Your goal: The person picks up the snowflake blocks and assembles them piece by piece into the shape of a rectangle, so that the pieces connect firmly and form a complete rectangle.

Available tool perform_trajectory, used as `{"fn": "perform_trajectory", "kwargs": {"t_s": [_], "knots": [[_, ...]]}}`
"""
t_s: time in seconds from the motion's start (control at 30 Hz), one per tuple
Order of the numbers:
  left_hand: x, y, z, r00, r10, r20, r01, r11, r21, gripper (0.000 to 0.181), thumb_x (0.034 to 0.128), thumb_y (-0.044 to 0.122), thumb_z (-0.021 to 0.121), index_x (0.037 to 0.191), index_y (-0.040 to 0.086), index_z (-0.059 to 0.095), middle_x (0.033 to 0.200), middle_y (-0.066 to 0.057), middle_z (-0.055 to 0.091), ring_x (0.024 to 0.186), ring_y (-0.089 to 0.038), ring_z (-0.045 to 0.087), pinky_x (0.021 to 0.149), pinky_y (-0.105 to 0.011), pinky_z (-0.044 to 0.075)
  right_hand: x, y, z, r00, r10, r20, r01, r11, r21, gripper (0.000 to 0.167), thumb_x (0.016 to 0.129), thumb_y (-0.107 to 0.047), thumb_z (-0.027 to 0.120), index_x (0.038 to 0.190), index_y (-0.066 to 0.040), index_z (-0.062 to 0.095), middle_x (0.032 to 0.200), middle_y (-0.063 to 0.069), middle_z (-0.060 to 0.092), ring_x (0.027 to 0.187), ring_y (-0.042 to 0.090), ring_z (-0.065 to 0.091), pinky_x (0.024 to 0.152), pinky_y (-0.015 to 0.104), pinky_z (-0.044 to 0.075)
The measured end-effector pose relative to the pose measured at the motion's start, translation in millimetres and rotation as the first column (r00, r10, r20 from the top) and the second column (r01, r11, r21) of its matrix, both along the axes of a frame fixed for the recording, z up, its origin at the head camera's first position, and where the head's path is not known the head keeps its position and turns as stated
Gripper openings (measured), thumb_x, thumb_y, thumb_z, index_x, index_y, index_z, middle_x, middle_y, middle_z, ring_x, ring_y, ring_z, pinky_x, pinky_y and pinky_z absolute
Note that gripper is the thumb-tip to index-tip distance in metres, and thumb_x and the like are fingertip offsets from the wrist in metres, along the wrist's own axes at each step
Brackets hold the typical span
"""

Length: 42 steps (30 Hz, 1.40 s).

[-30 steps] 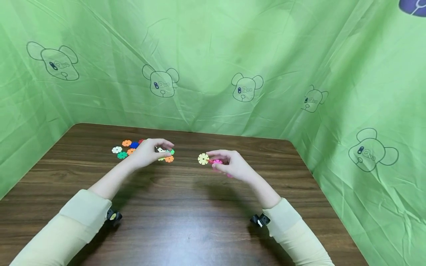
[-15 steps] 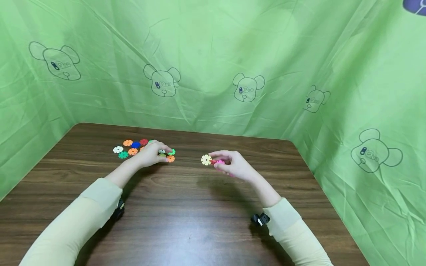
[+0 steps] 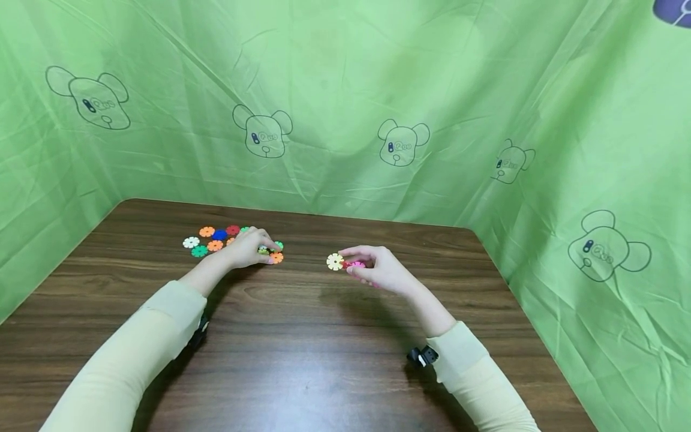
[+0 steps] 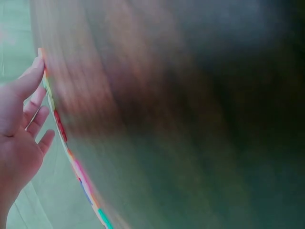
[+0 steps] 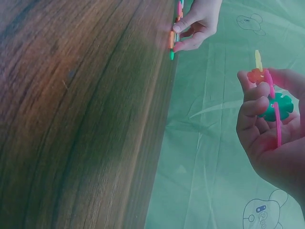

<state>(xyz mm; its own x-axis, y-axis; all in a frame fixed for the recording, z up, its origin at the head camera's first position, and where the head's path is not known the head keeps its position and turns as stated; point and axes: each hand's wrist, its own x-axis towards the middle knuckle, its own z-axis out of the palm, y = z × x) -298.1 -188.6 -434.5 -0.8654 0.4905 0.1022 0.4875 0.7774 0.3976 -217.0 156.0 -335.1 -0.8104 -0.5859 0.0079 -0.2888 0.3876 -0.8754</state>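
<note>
My right hand [image 3: 385, 271] [image 5: 281, 167] grips a joined chain of flower-shaped plastic discs above the table. Pale yellow [image 3: 330, 261] [image 5: 258, 59] is at its end, beside a red disc [image 5: 255, 76]; pink [image 5: 279, 129] and green [image 5: 282, 107] ones lie within the curled fingers. Low over a cluster of loose discs, my left hand [image 3: 245, 250] [image 4: 16, 133] [image 5: 204, 21] reaches with relaxed fingers, thumb at an orange disc [image 3: 277, 257]. Green [image 3: 278, 245] shows by its index fingertip. The palm hides part of the cluster.
Left of my left hand lie several discs: white [image 3: 191, 242], green [image 3: 199, 251], orange [image 3: 207, 231], blue [image 3: 219, 235] and red [image 3: 233, 230]. A green curtain [image 3: 335, 90] with printed bear outlines stands behind and beside the brown wooden table [image 3: 302, 336].
My left hand has lowered onto the discs, and its thumb and fingers have drawn closer together; the left forearm has shifted right. The right hand keeps its hold, nearly still.
</note>
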Motion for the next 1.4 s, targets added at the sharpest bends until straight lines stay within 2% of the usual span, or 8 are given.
{"fn": "perform_trajectory", "kwargs": {"t_s": [0.23, 0.4, 0.6, 0.87, 1.07, 1.2, 1.3, 1.4], "knots": [[1.6, 0.5, -1.7, 1.000, -0.017, 0.026, 0.017, 1.000, 0.010, 0.023, 0.0810, 0.023, 0.075, 0.104, 0.018, 0.073, 0.111, -0.007, 0.062, 0.106, -0.029, 0.047, 0.090, -0.049, 0.037, 2.1, 1, -0.2, 1.000, 0.000, -0.005, 0.000, 1.000, 0.012, 0.036, 0.089, -0.005, 0.062, 0.125, -0.004, 0.059, 0.096, 0.013, 0.069, 0.050, 0.010, 0.046, 0.038, 0.018, 0.033], [3.8, 2.0, -2.1, 0.998, 0.006, 0.068, -0.007, 1.000, 0.011, 0.022, 0.0803, 0.025, 0.076, 0.101, 0.019, 0.072, 0.111, -0.003, 0.064, 0.108, -0.027, 0.048, 0.094, -0.050, 0.037, 2.5, 2, -1.5, 1.000, -0.002, -0.002, 0.002, 1.000, 0.022, 0.036, 0.089, -0.006, 0.063, 0.125, -0.005, 0.059, 0.096, 0.012, 0.069, 0.050, 0.010, 0.046, 0.037, 0.019, 0.033], [7.0, 4.5, -2.5, 0.998, -0.020, 0.062, 0.020, 1.000, 0.007, 0.016, 0.0787, 0.028, 0.077, 0.090, 0.020, 0.069, 0.096, 0.003, 0.066, 0.098, -0.022, 0.050, 0.089, -0.046, 0.038, 3.6, 2, -1.2, 1.000, -0.003, 0.003, 0.003, 1.000, 0.025, 0.036, 0.089, -0.006, 0.063, 0.125, -0.005, 0.059, 0.095, 0.012, 0.069, 0.051, 0.013, 0.047, 0.038, 0.019, 0.034], [13.5, 10.3, 0.9, 0.996, -0.028, 0.083, 0.026, 1.000, 0.016, 0.024, 0.0753, 0.026, 0.080, 0.094, 0.016, 0.069, 0.084, 0.006, 0.062, 0.088, -0.017, 0.051, 0.085, -0.040, 0.038, 5.1, 3, 0.7, 1.000, 0.000, -0.013, 0.000, 1.000, 0.029, 0.038, 0.090, -0.006, 0.062, 0.127, -0.007, 0.058, 0.099, 0.013, 0.069, 0.054, 0.015, 0.049, 0.038, 0.019, 0.034], [17.8, 12.5, 4.8, 0.997, -0.070, 0.036, 0.066, 0.993, 0.093, 0.013, 0.0762, 0.015, 0.079, 0.081, 0.014, 0.068, 0.078, 0.001, 0.055, 0.073, -0.014, 0.050, 0.066, -0.029, 0.043, 5.1, 6, 1.1, 0.999, 0.023, -0.041, -0.021, 0.999, 0.033, 0.039, 0.092, -0.006, 0.059, 0.131, -0.009, 0.056, 0.093, 0.011, 0.067, 0.053, 0.012, 0.047, 0.038, 0.019, 0.035], [22.8, 14.0, 12.0, 0.997, -0.074, -0.002, 0.073, 0.986, 0.150, 0.009, 0.0793, 0.010, 0.076, 0.078, 0.014, 0.068, 0.074, 0.001, 0.054, 0.069, -0.013, 0.048, 0.061, -0.027, 0.043, 5.1, 6, 1.2, 0.997, 0.045, -0.062, -0.042, 0.998, 0.045, 0.037, 0.094, -0.007, 0.057, 0.130, -0.007, 0.056, 0.079, 0.015, 0.063, 0.054, 0.024, 0.052, 0.043, 0.022, 0.042], [28.5, 16.3, 19.5, 1.000, -0.025, 0.004, 0.024, 0.982, 0.190, 0.008, 0.0800, 0.014, 0.076, 0.078, 0.017, 0.068, 0.076, 0.003, 0.055, 0.069, -0.012, 0.049, 0.060, -0.026, 0.044, 6.8, 5, 2.5, 0.994, 0.059, -0.088, -0.055, 0.997, 0.051, 0.035, 0.094, -0.006, 0.056, 0.129, -0.005, 0.057, 0.075, 0.018, 0.061, 0.059, 0.033, 0.058, 0.049, 0.029, 0.050], [36.6, 19.7, 28.4, 1.000, 0.016, -0.008, -0.013, 0.969, 0.245, 0.008, 0.0789, 0.017, 0.077, 0.080, 0.019, 0.069, 0.078, 0.004, 0.058, 0.069, -0.012, 0.052, 0.059, -0.026, 0.045, 9.4, 2, 4.5, 0.989, 0.070, -0.133, -0.062, 0.996, 0.062, 0.035, 0.093, -0.005, 0.058, 0.127, -0.003, 0.058, 0.077, 0.015, 0.065, 0.061, 0.033, 0.062, 0.053, 0.035, 0.052]]}}
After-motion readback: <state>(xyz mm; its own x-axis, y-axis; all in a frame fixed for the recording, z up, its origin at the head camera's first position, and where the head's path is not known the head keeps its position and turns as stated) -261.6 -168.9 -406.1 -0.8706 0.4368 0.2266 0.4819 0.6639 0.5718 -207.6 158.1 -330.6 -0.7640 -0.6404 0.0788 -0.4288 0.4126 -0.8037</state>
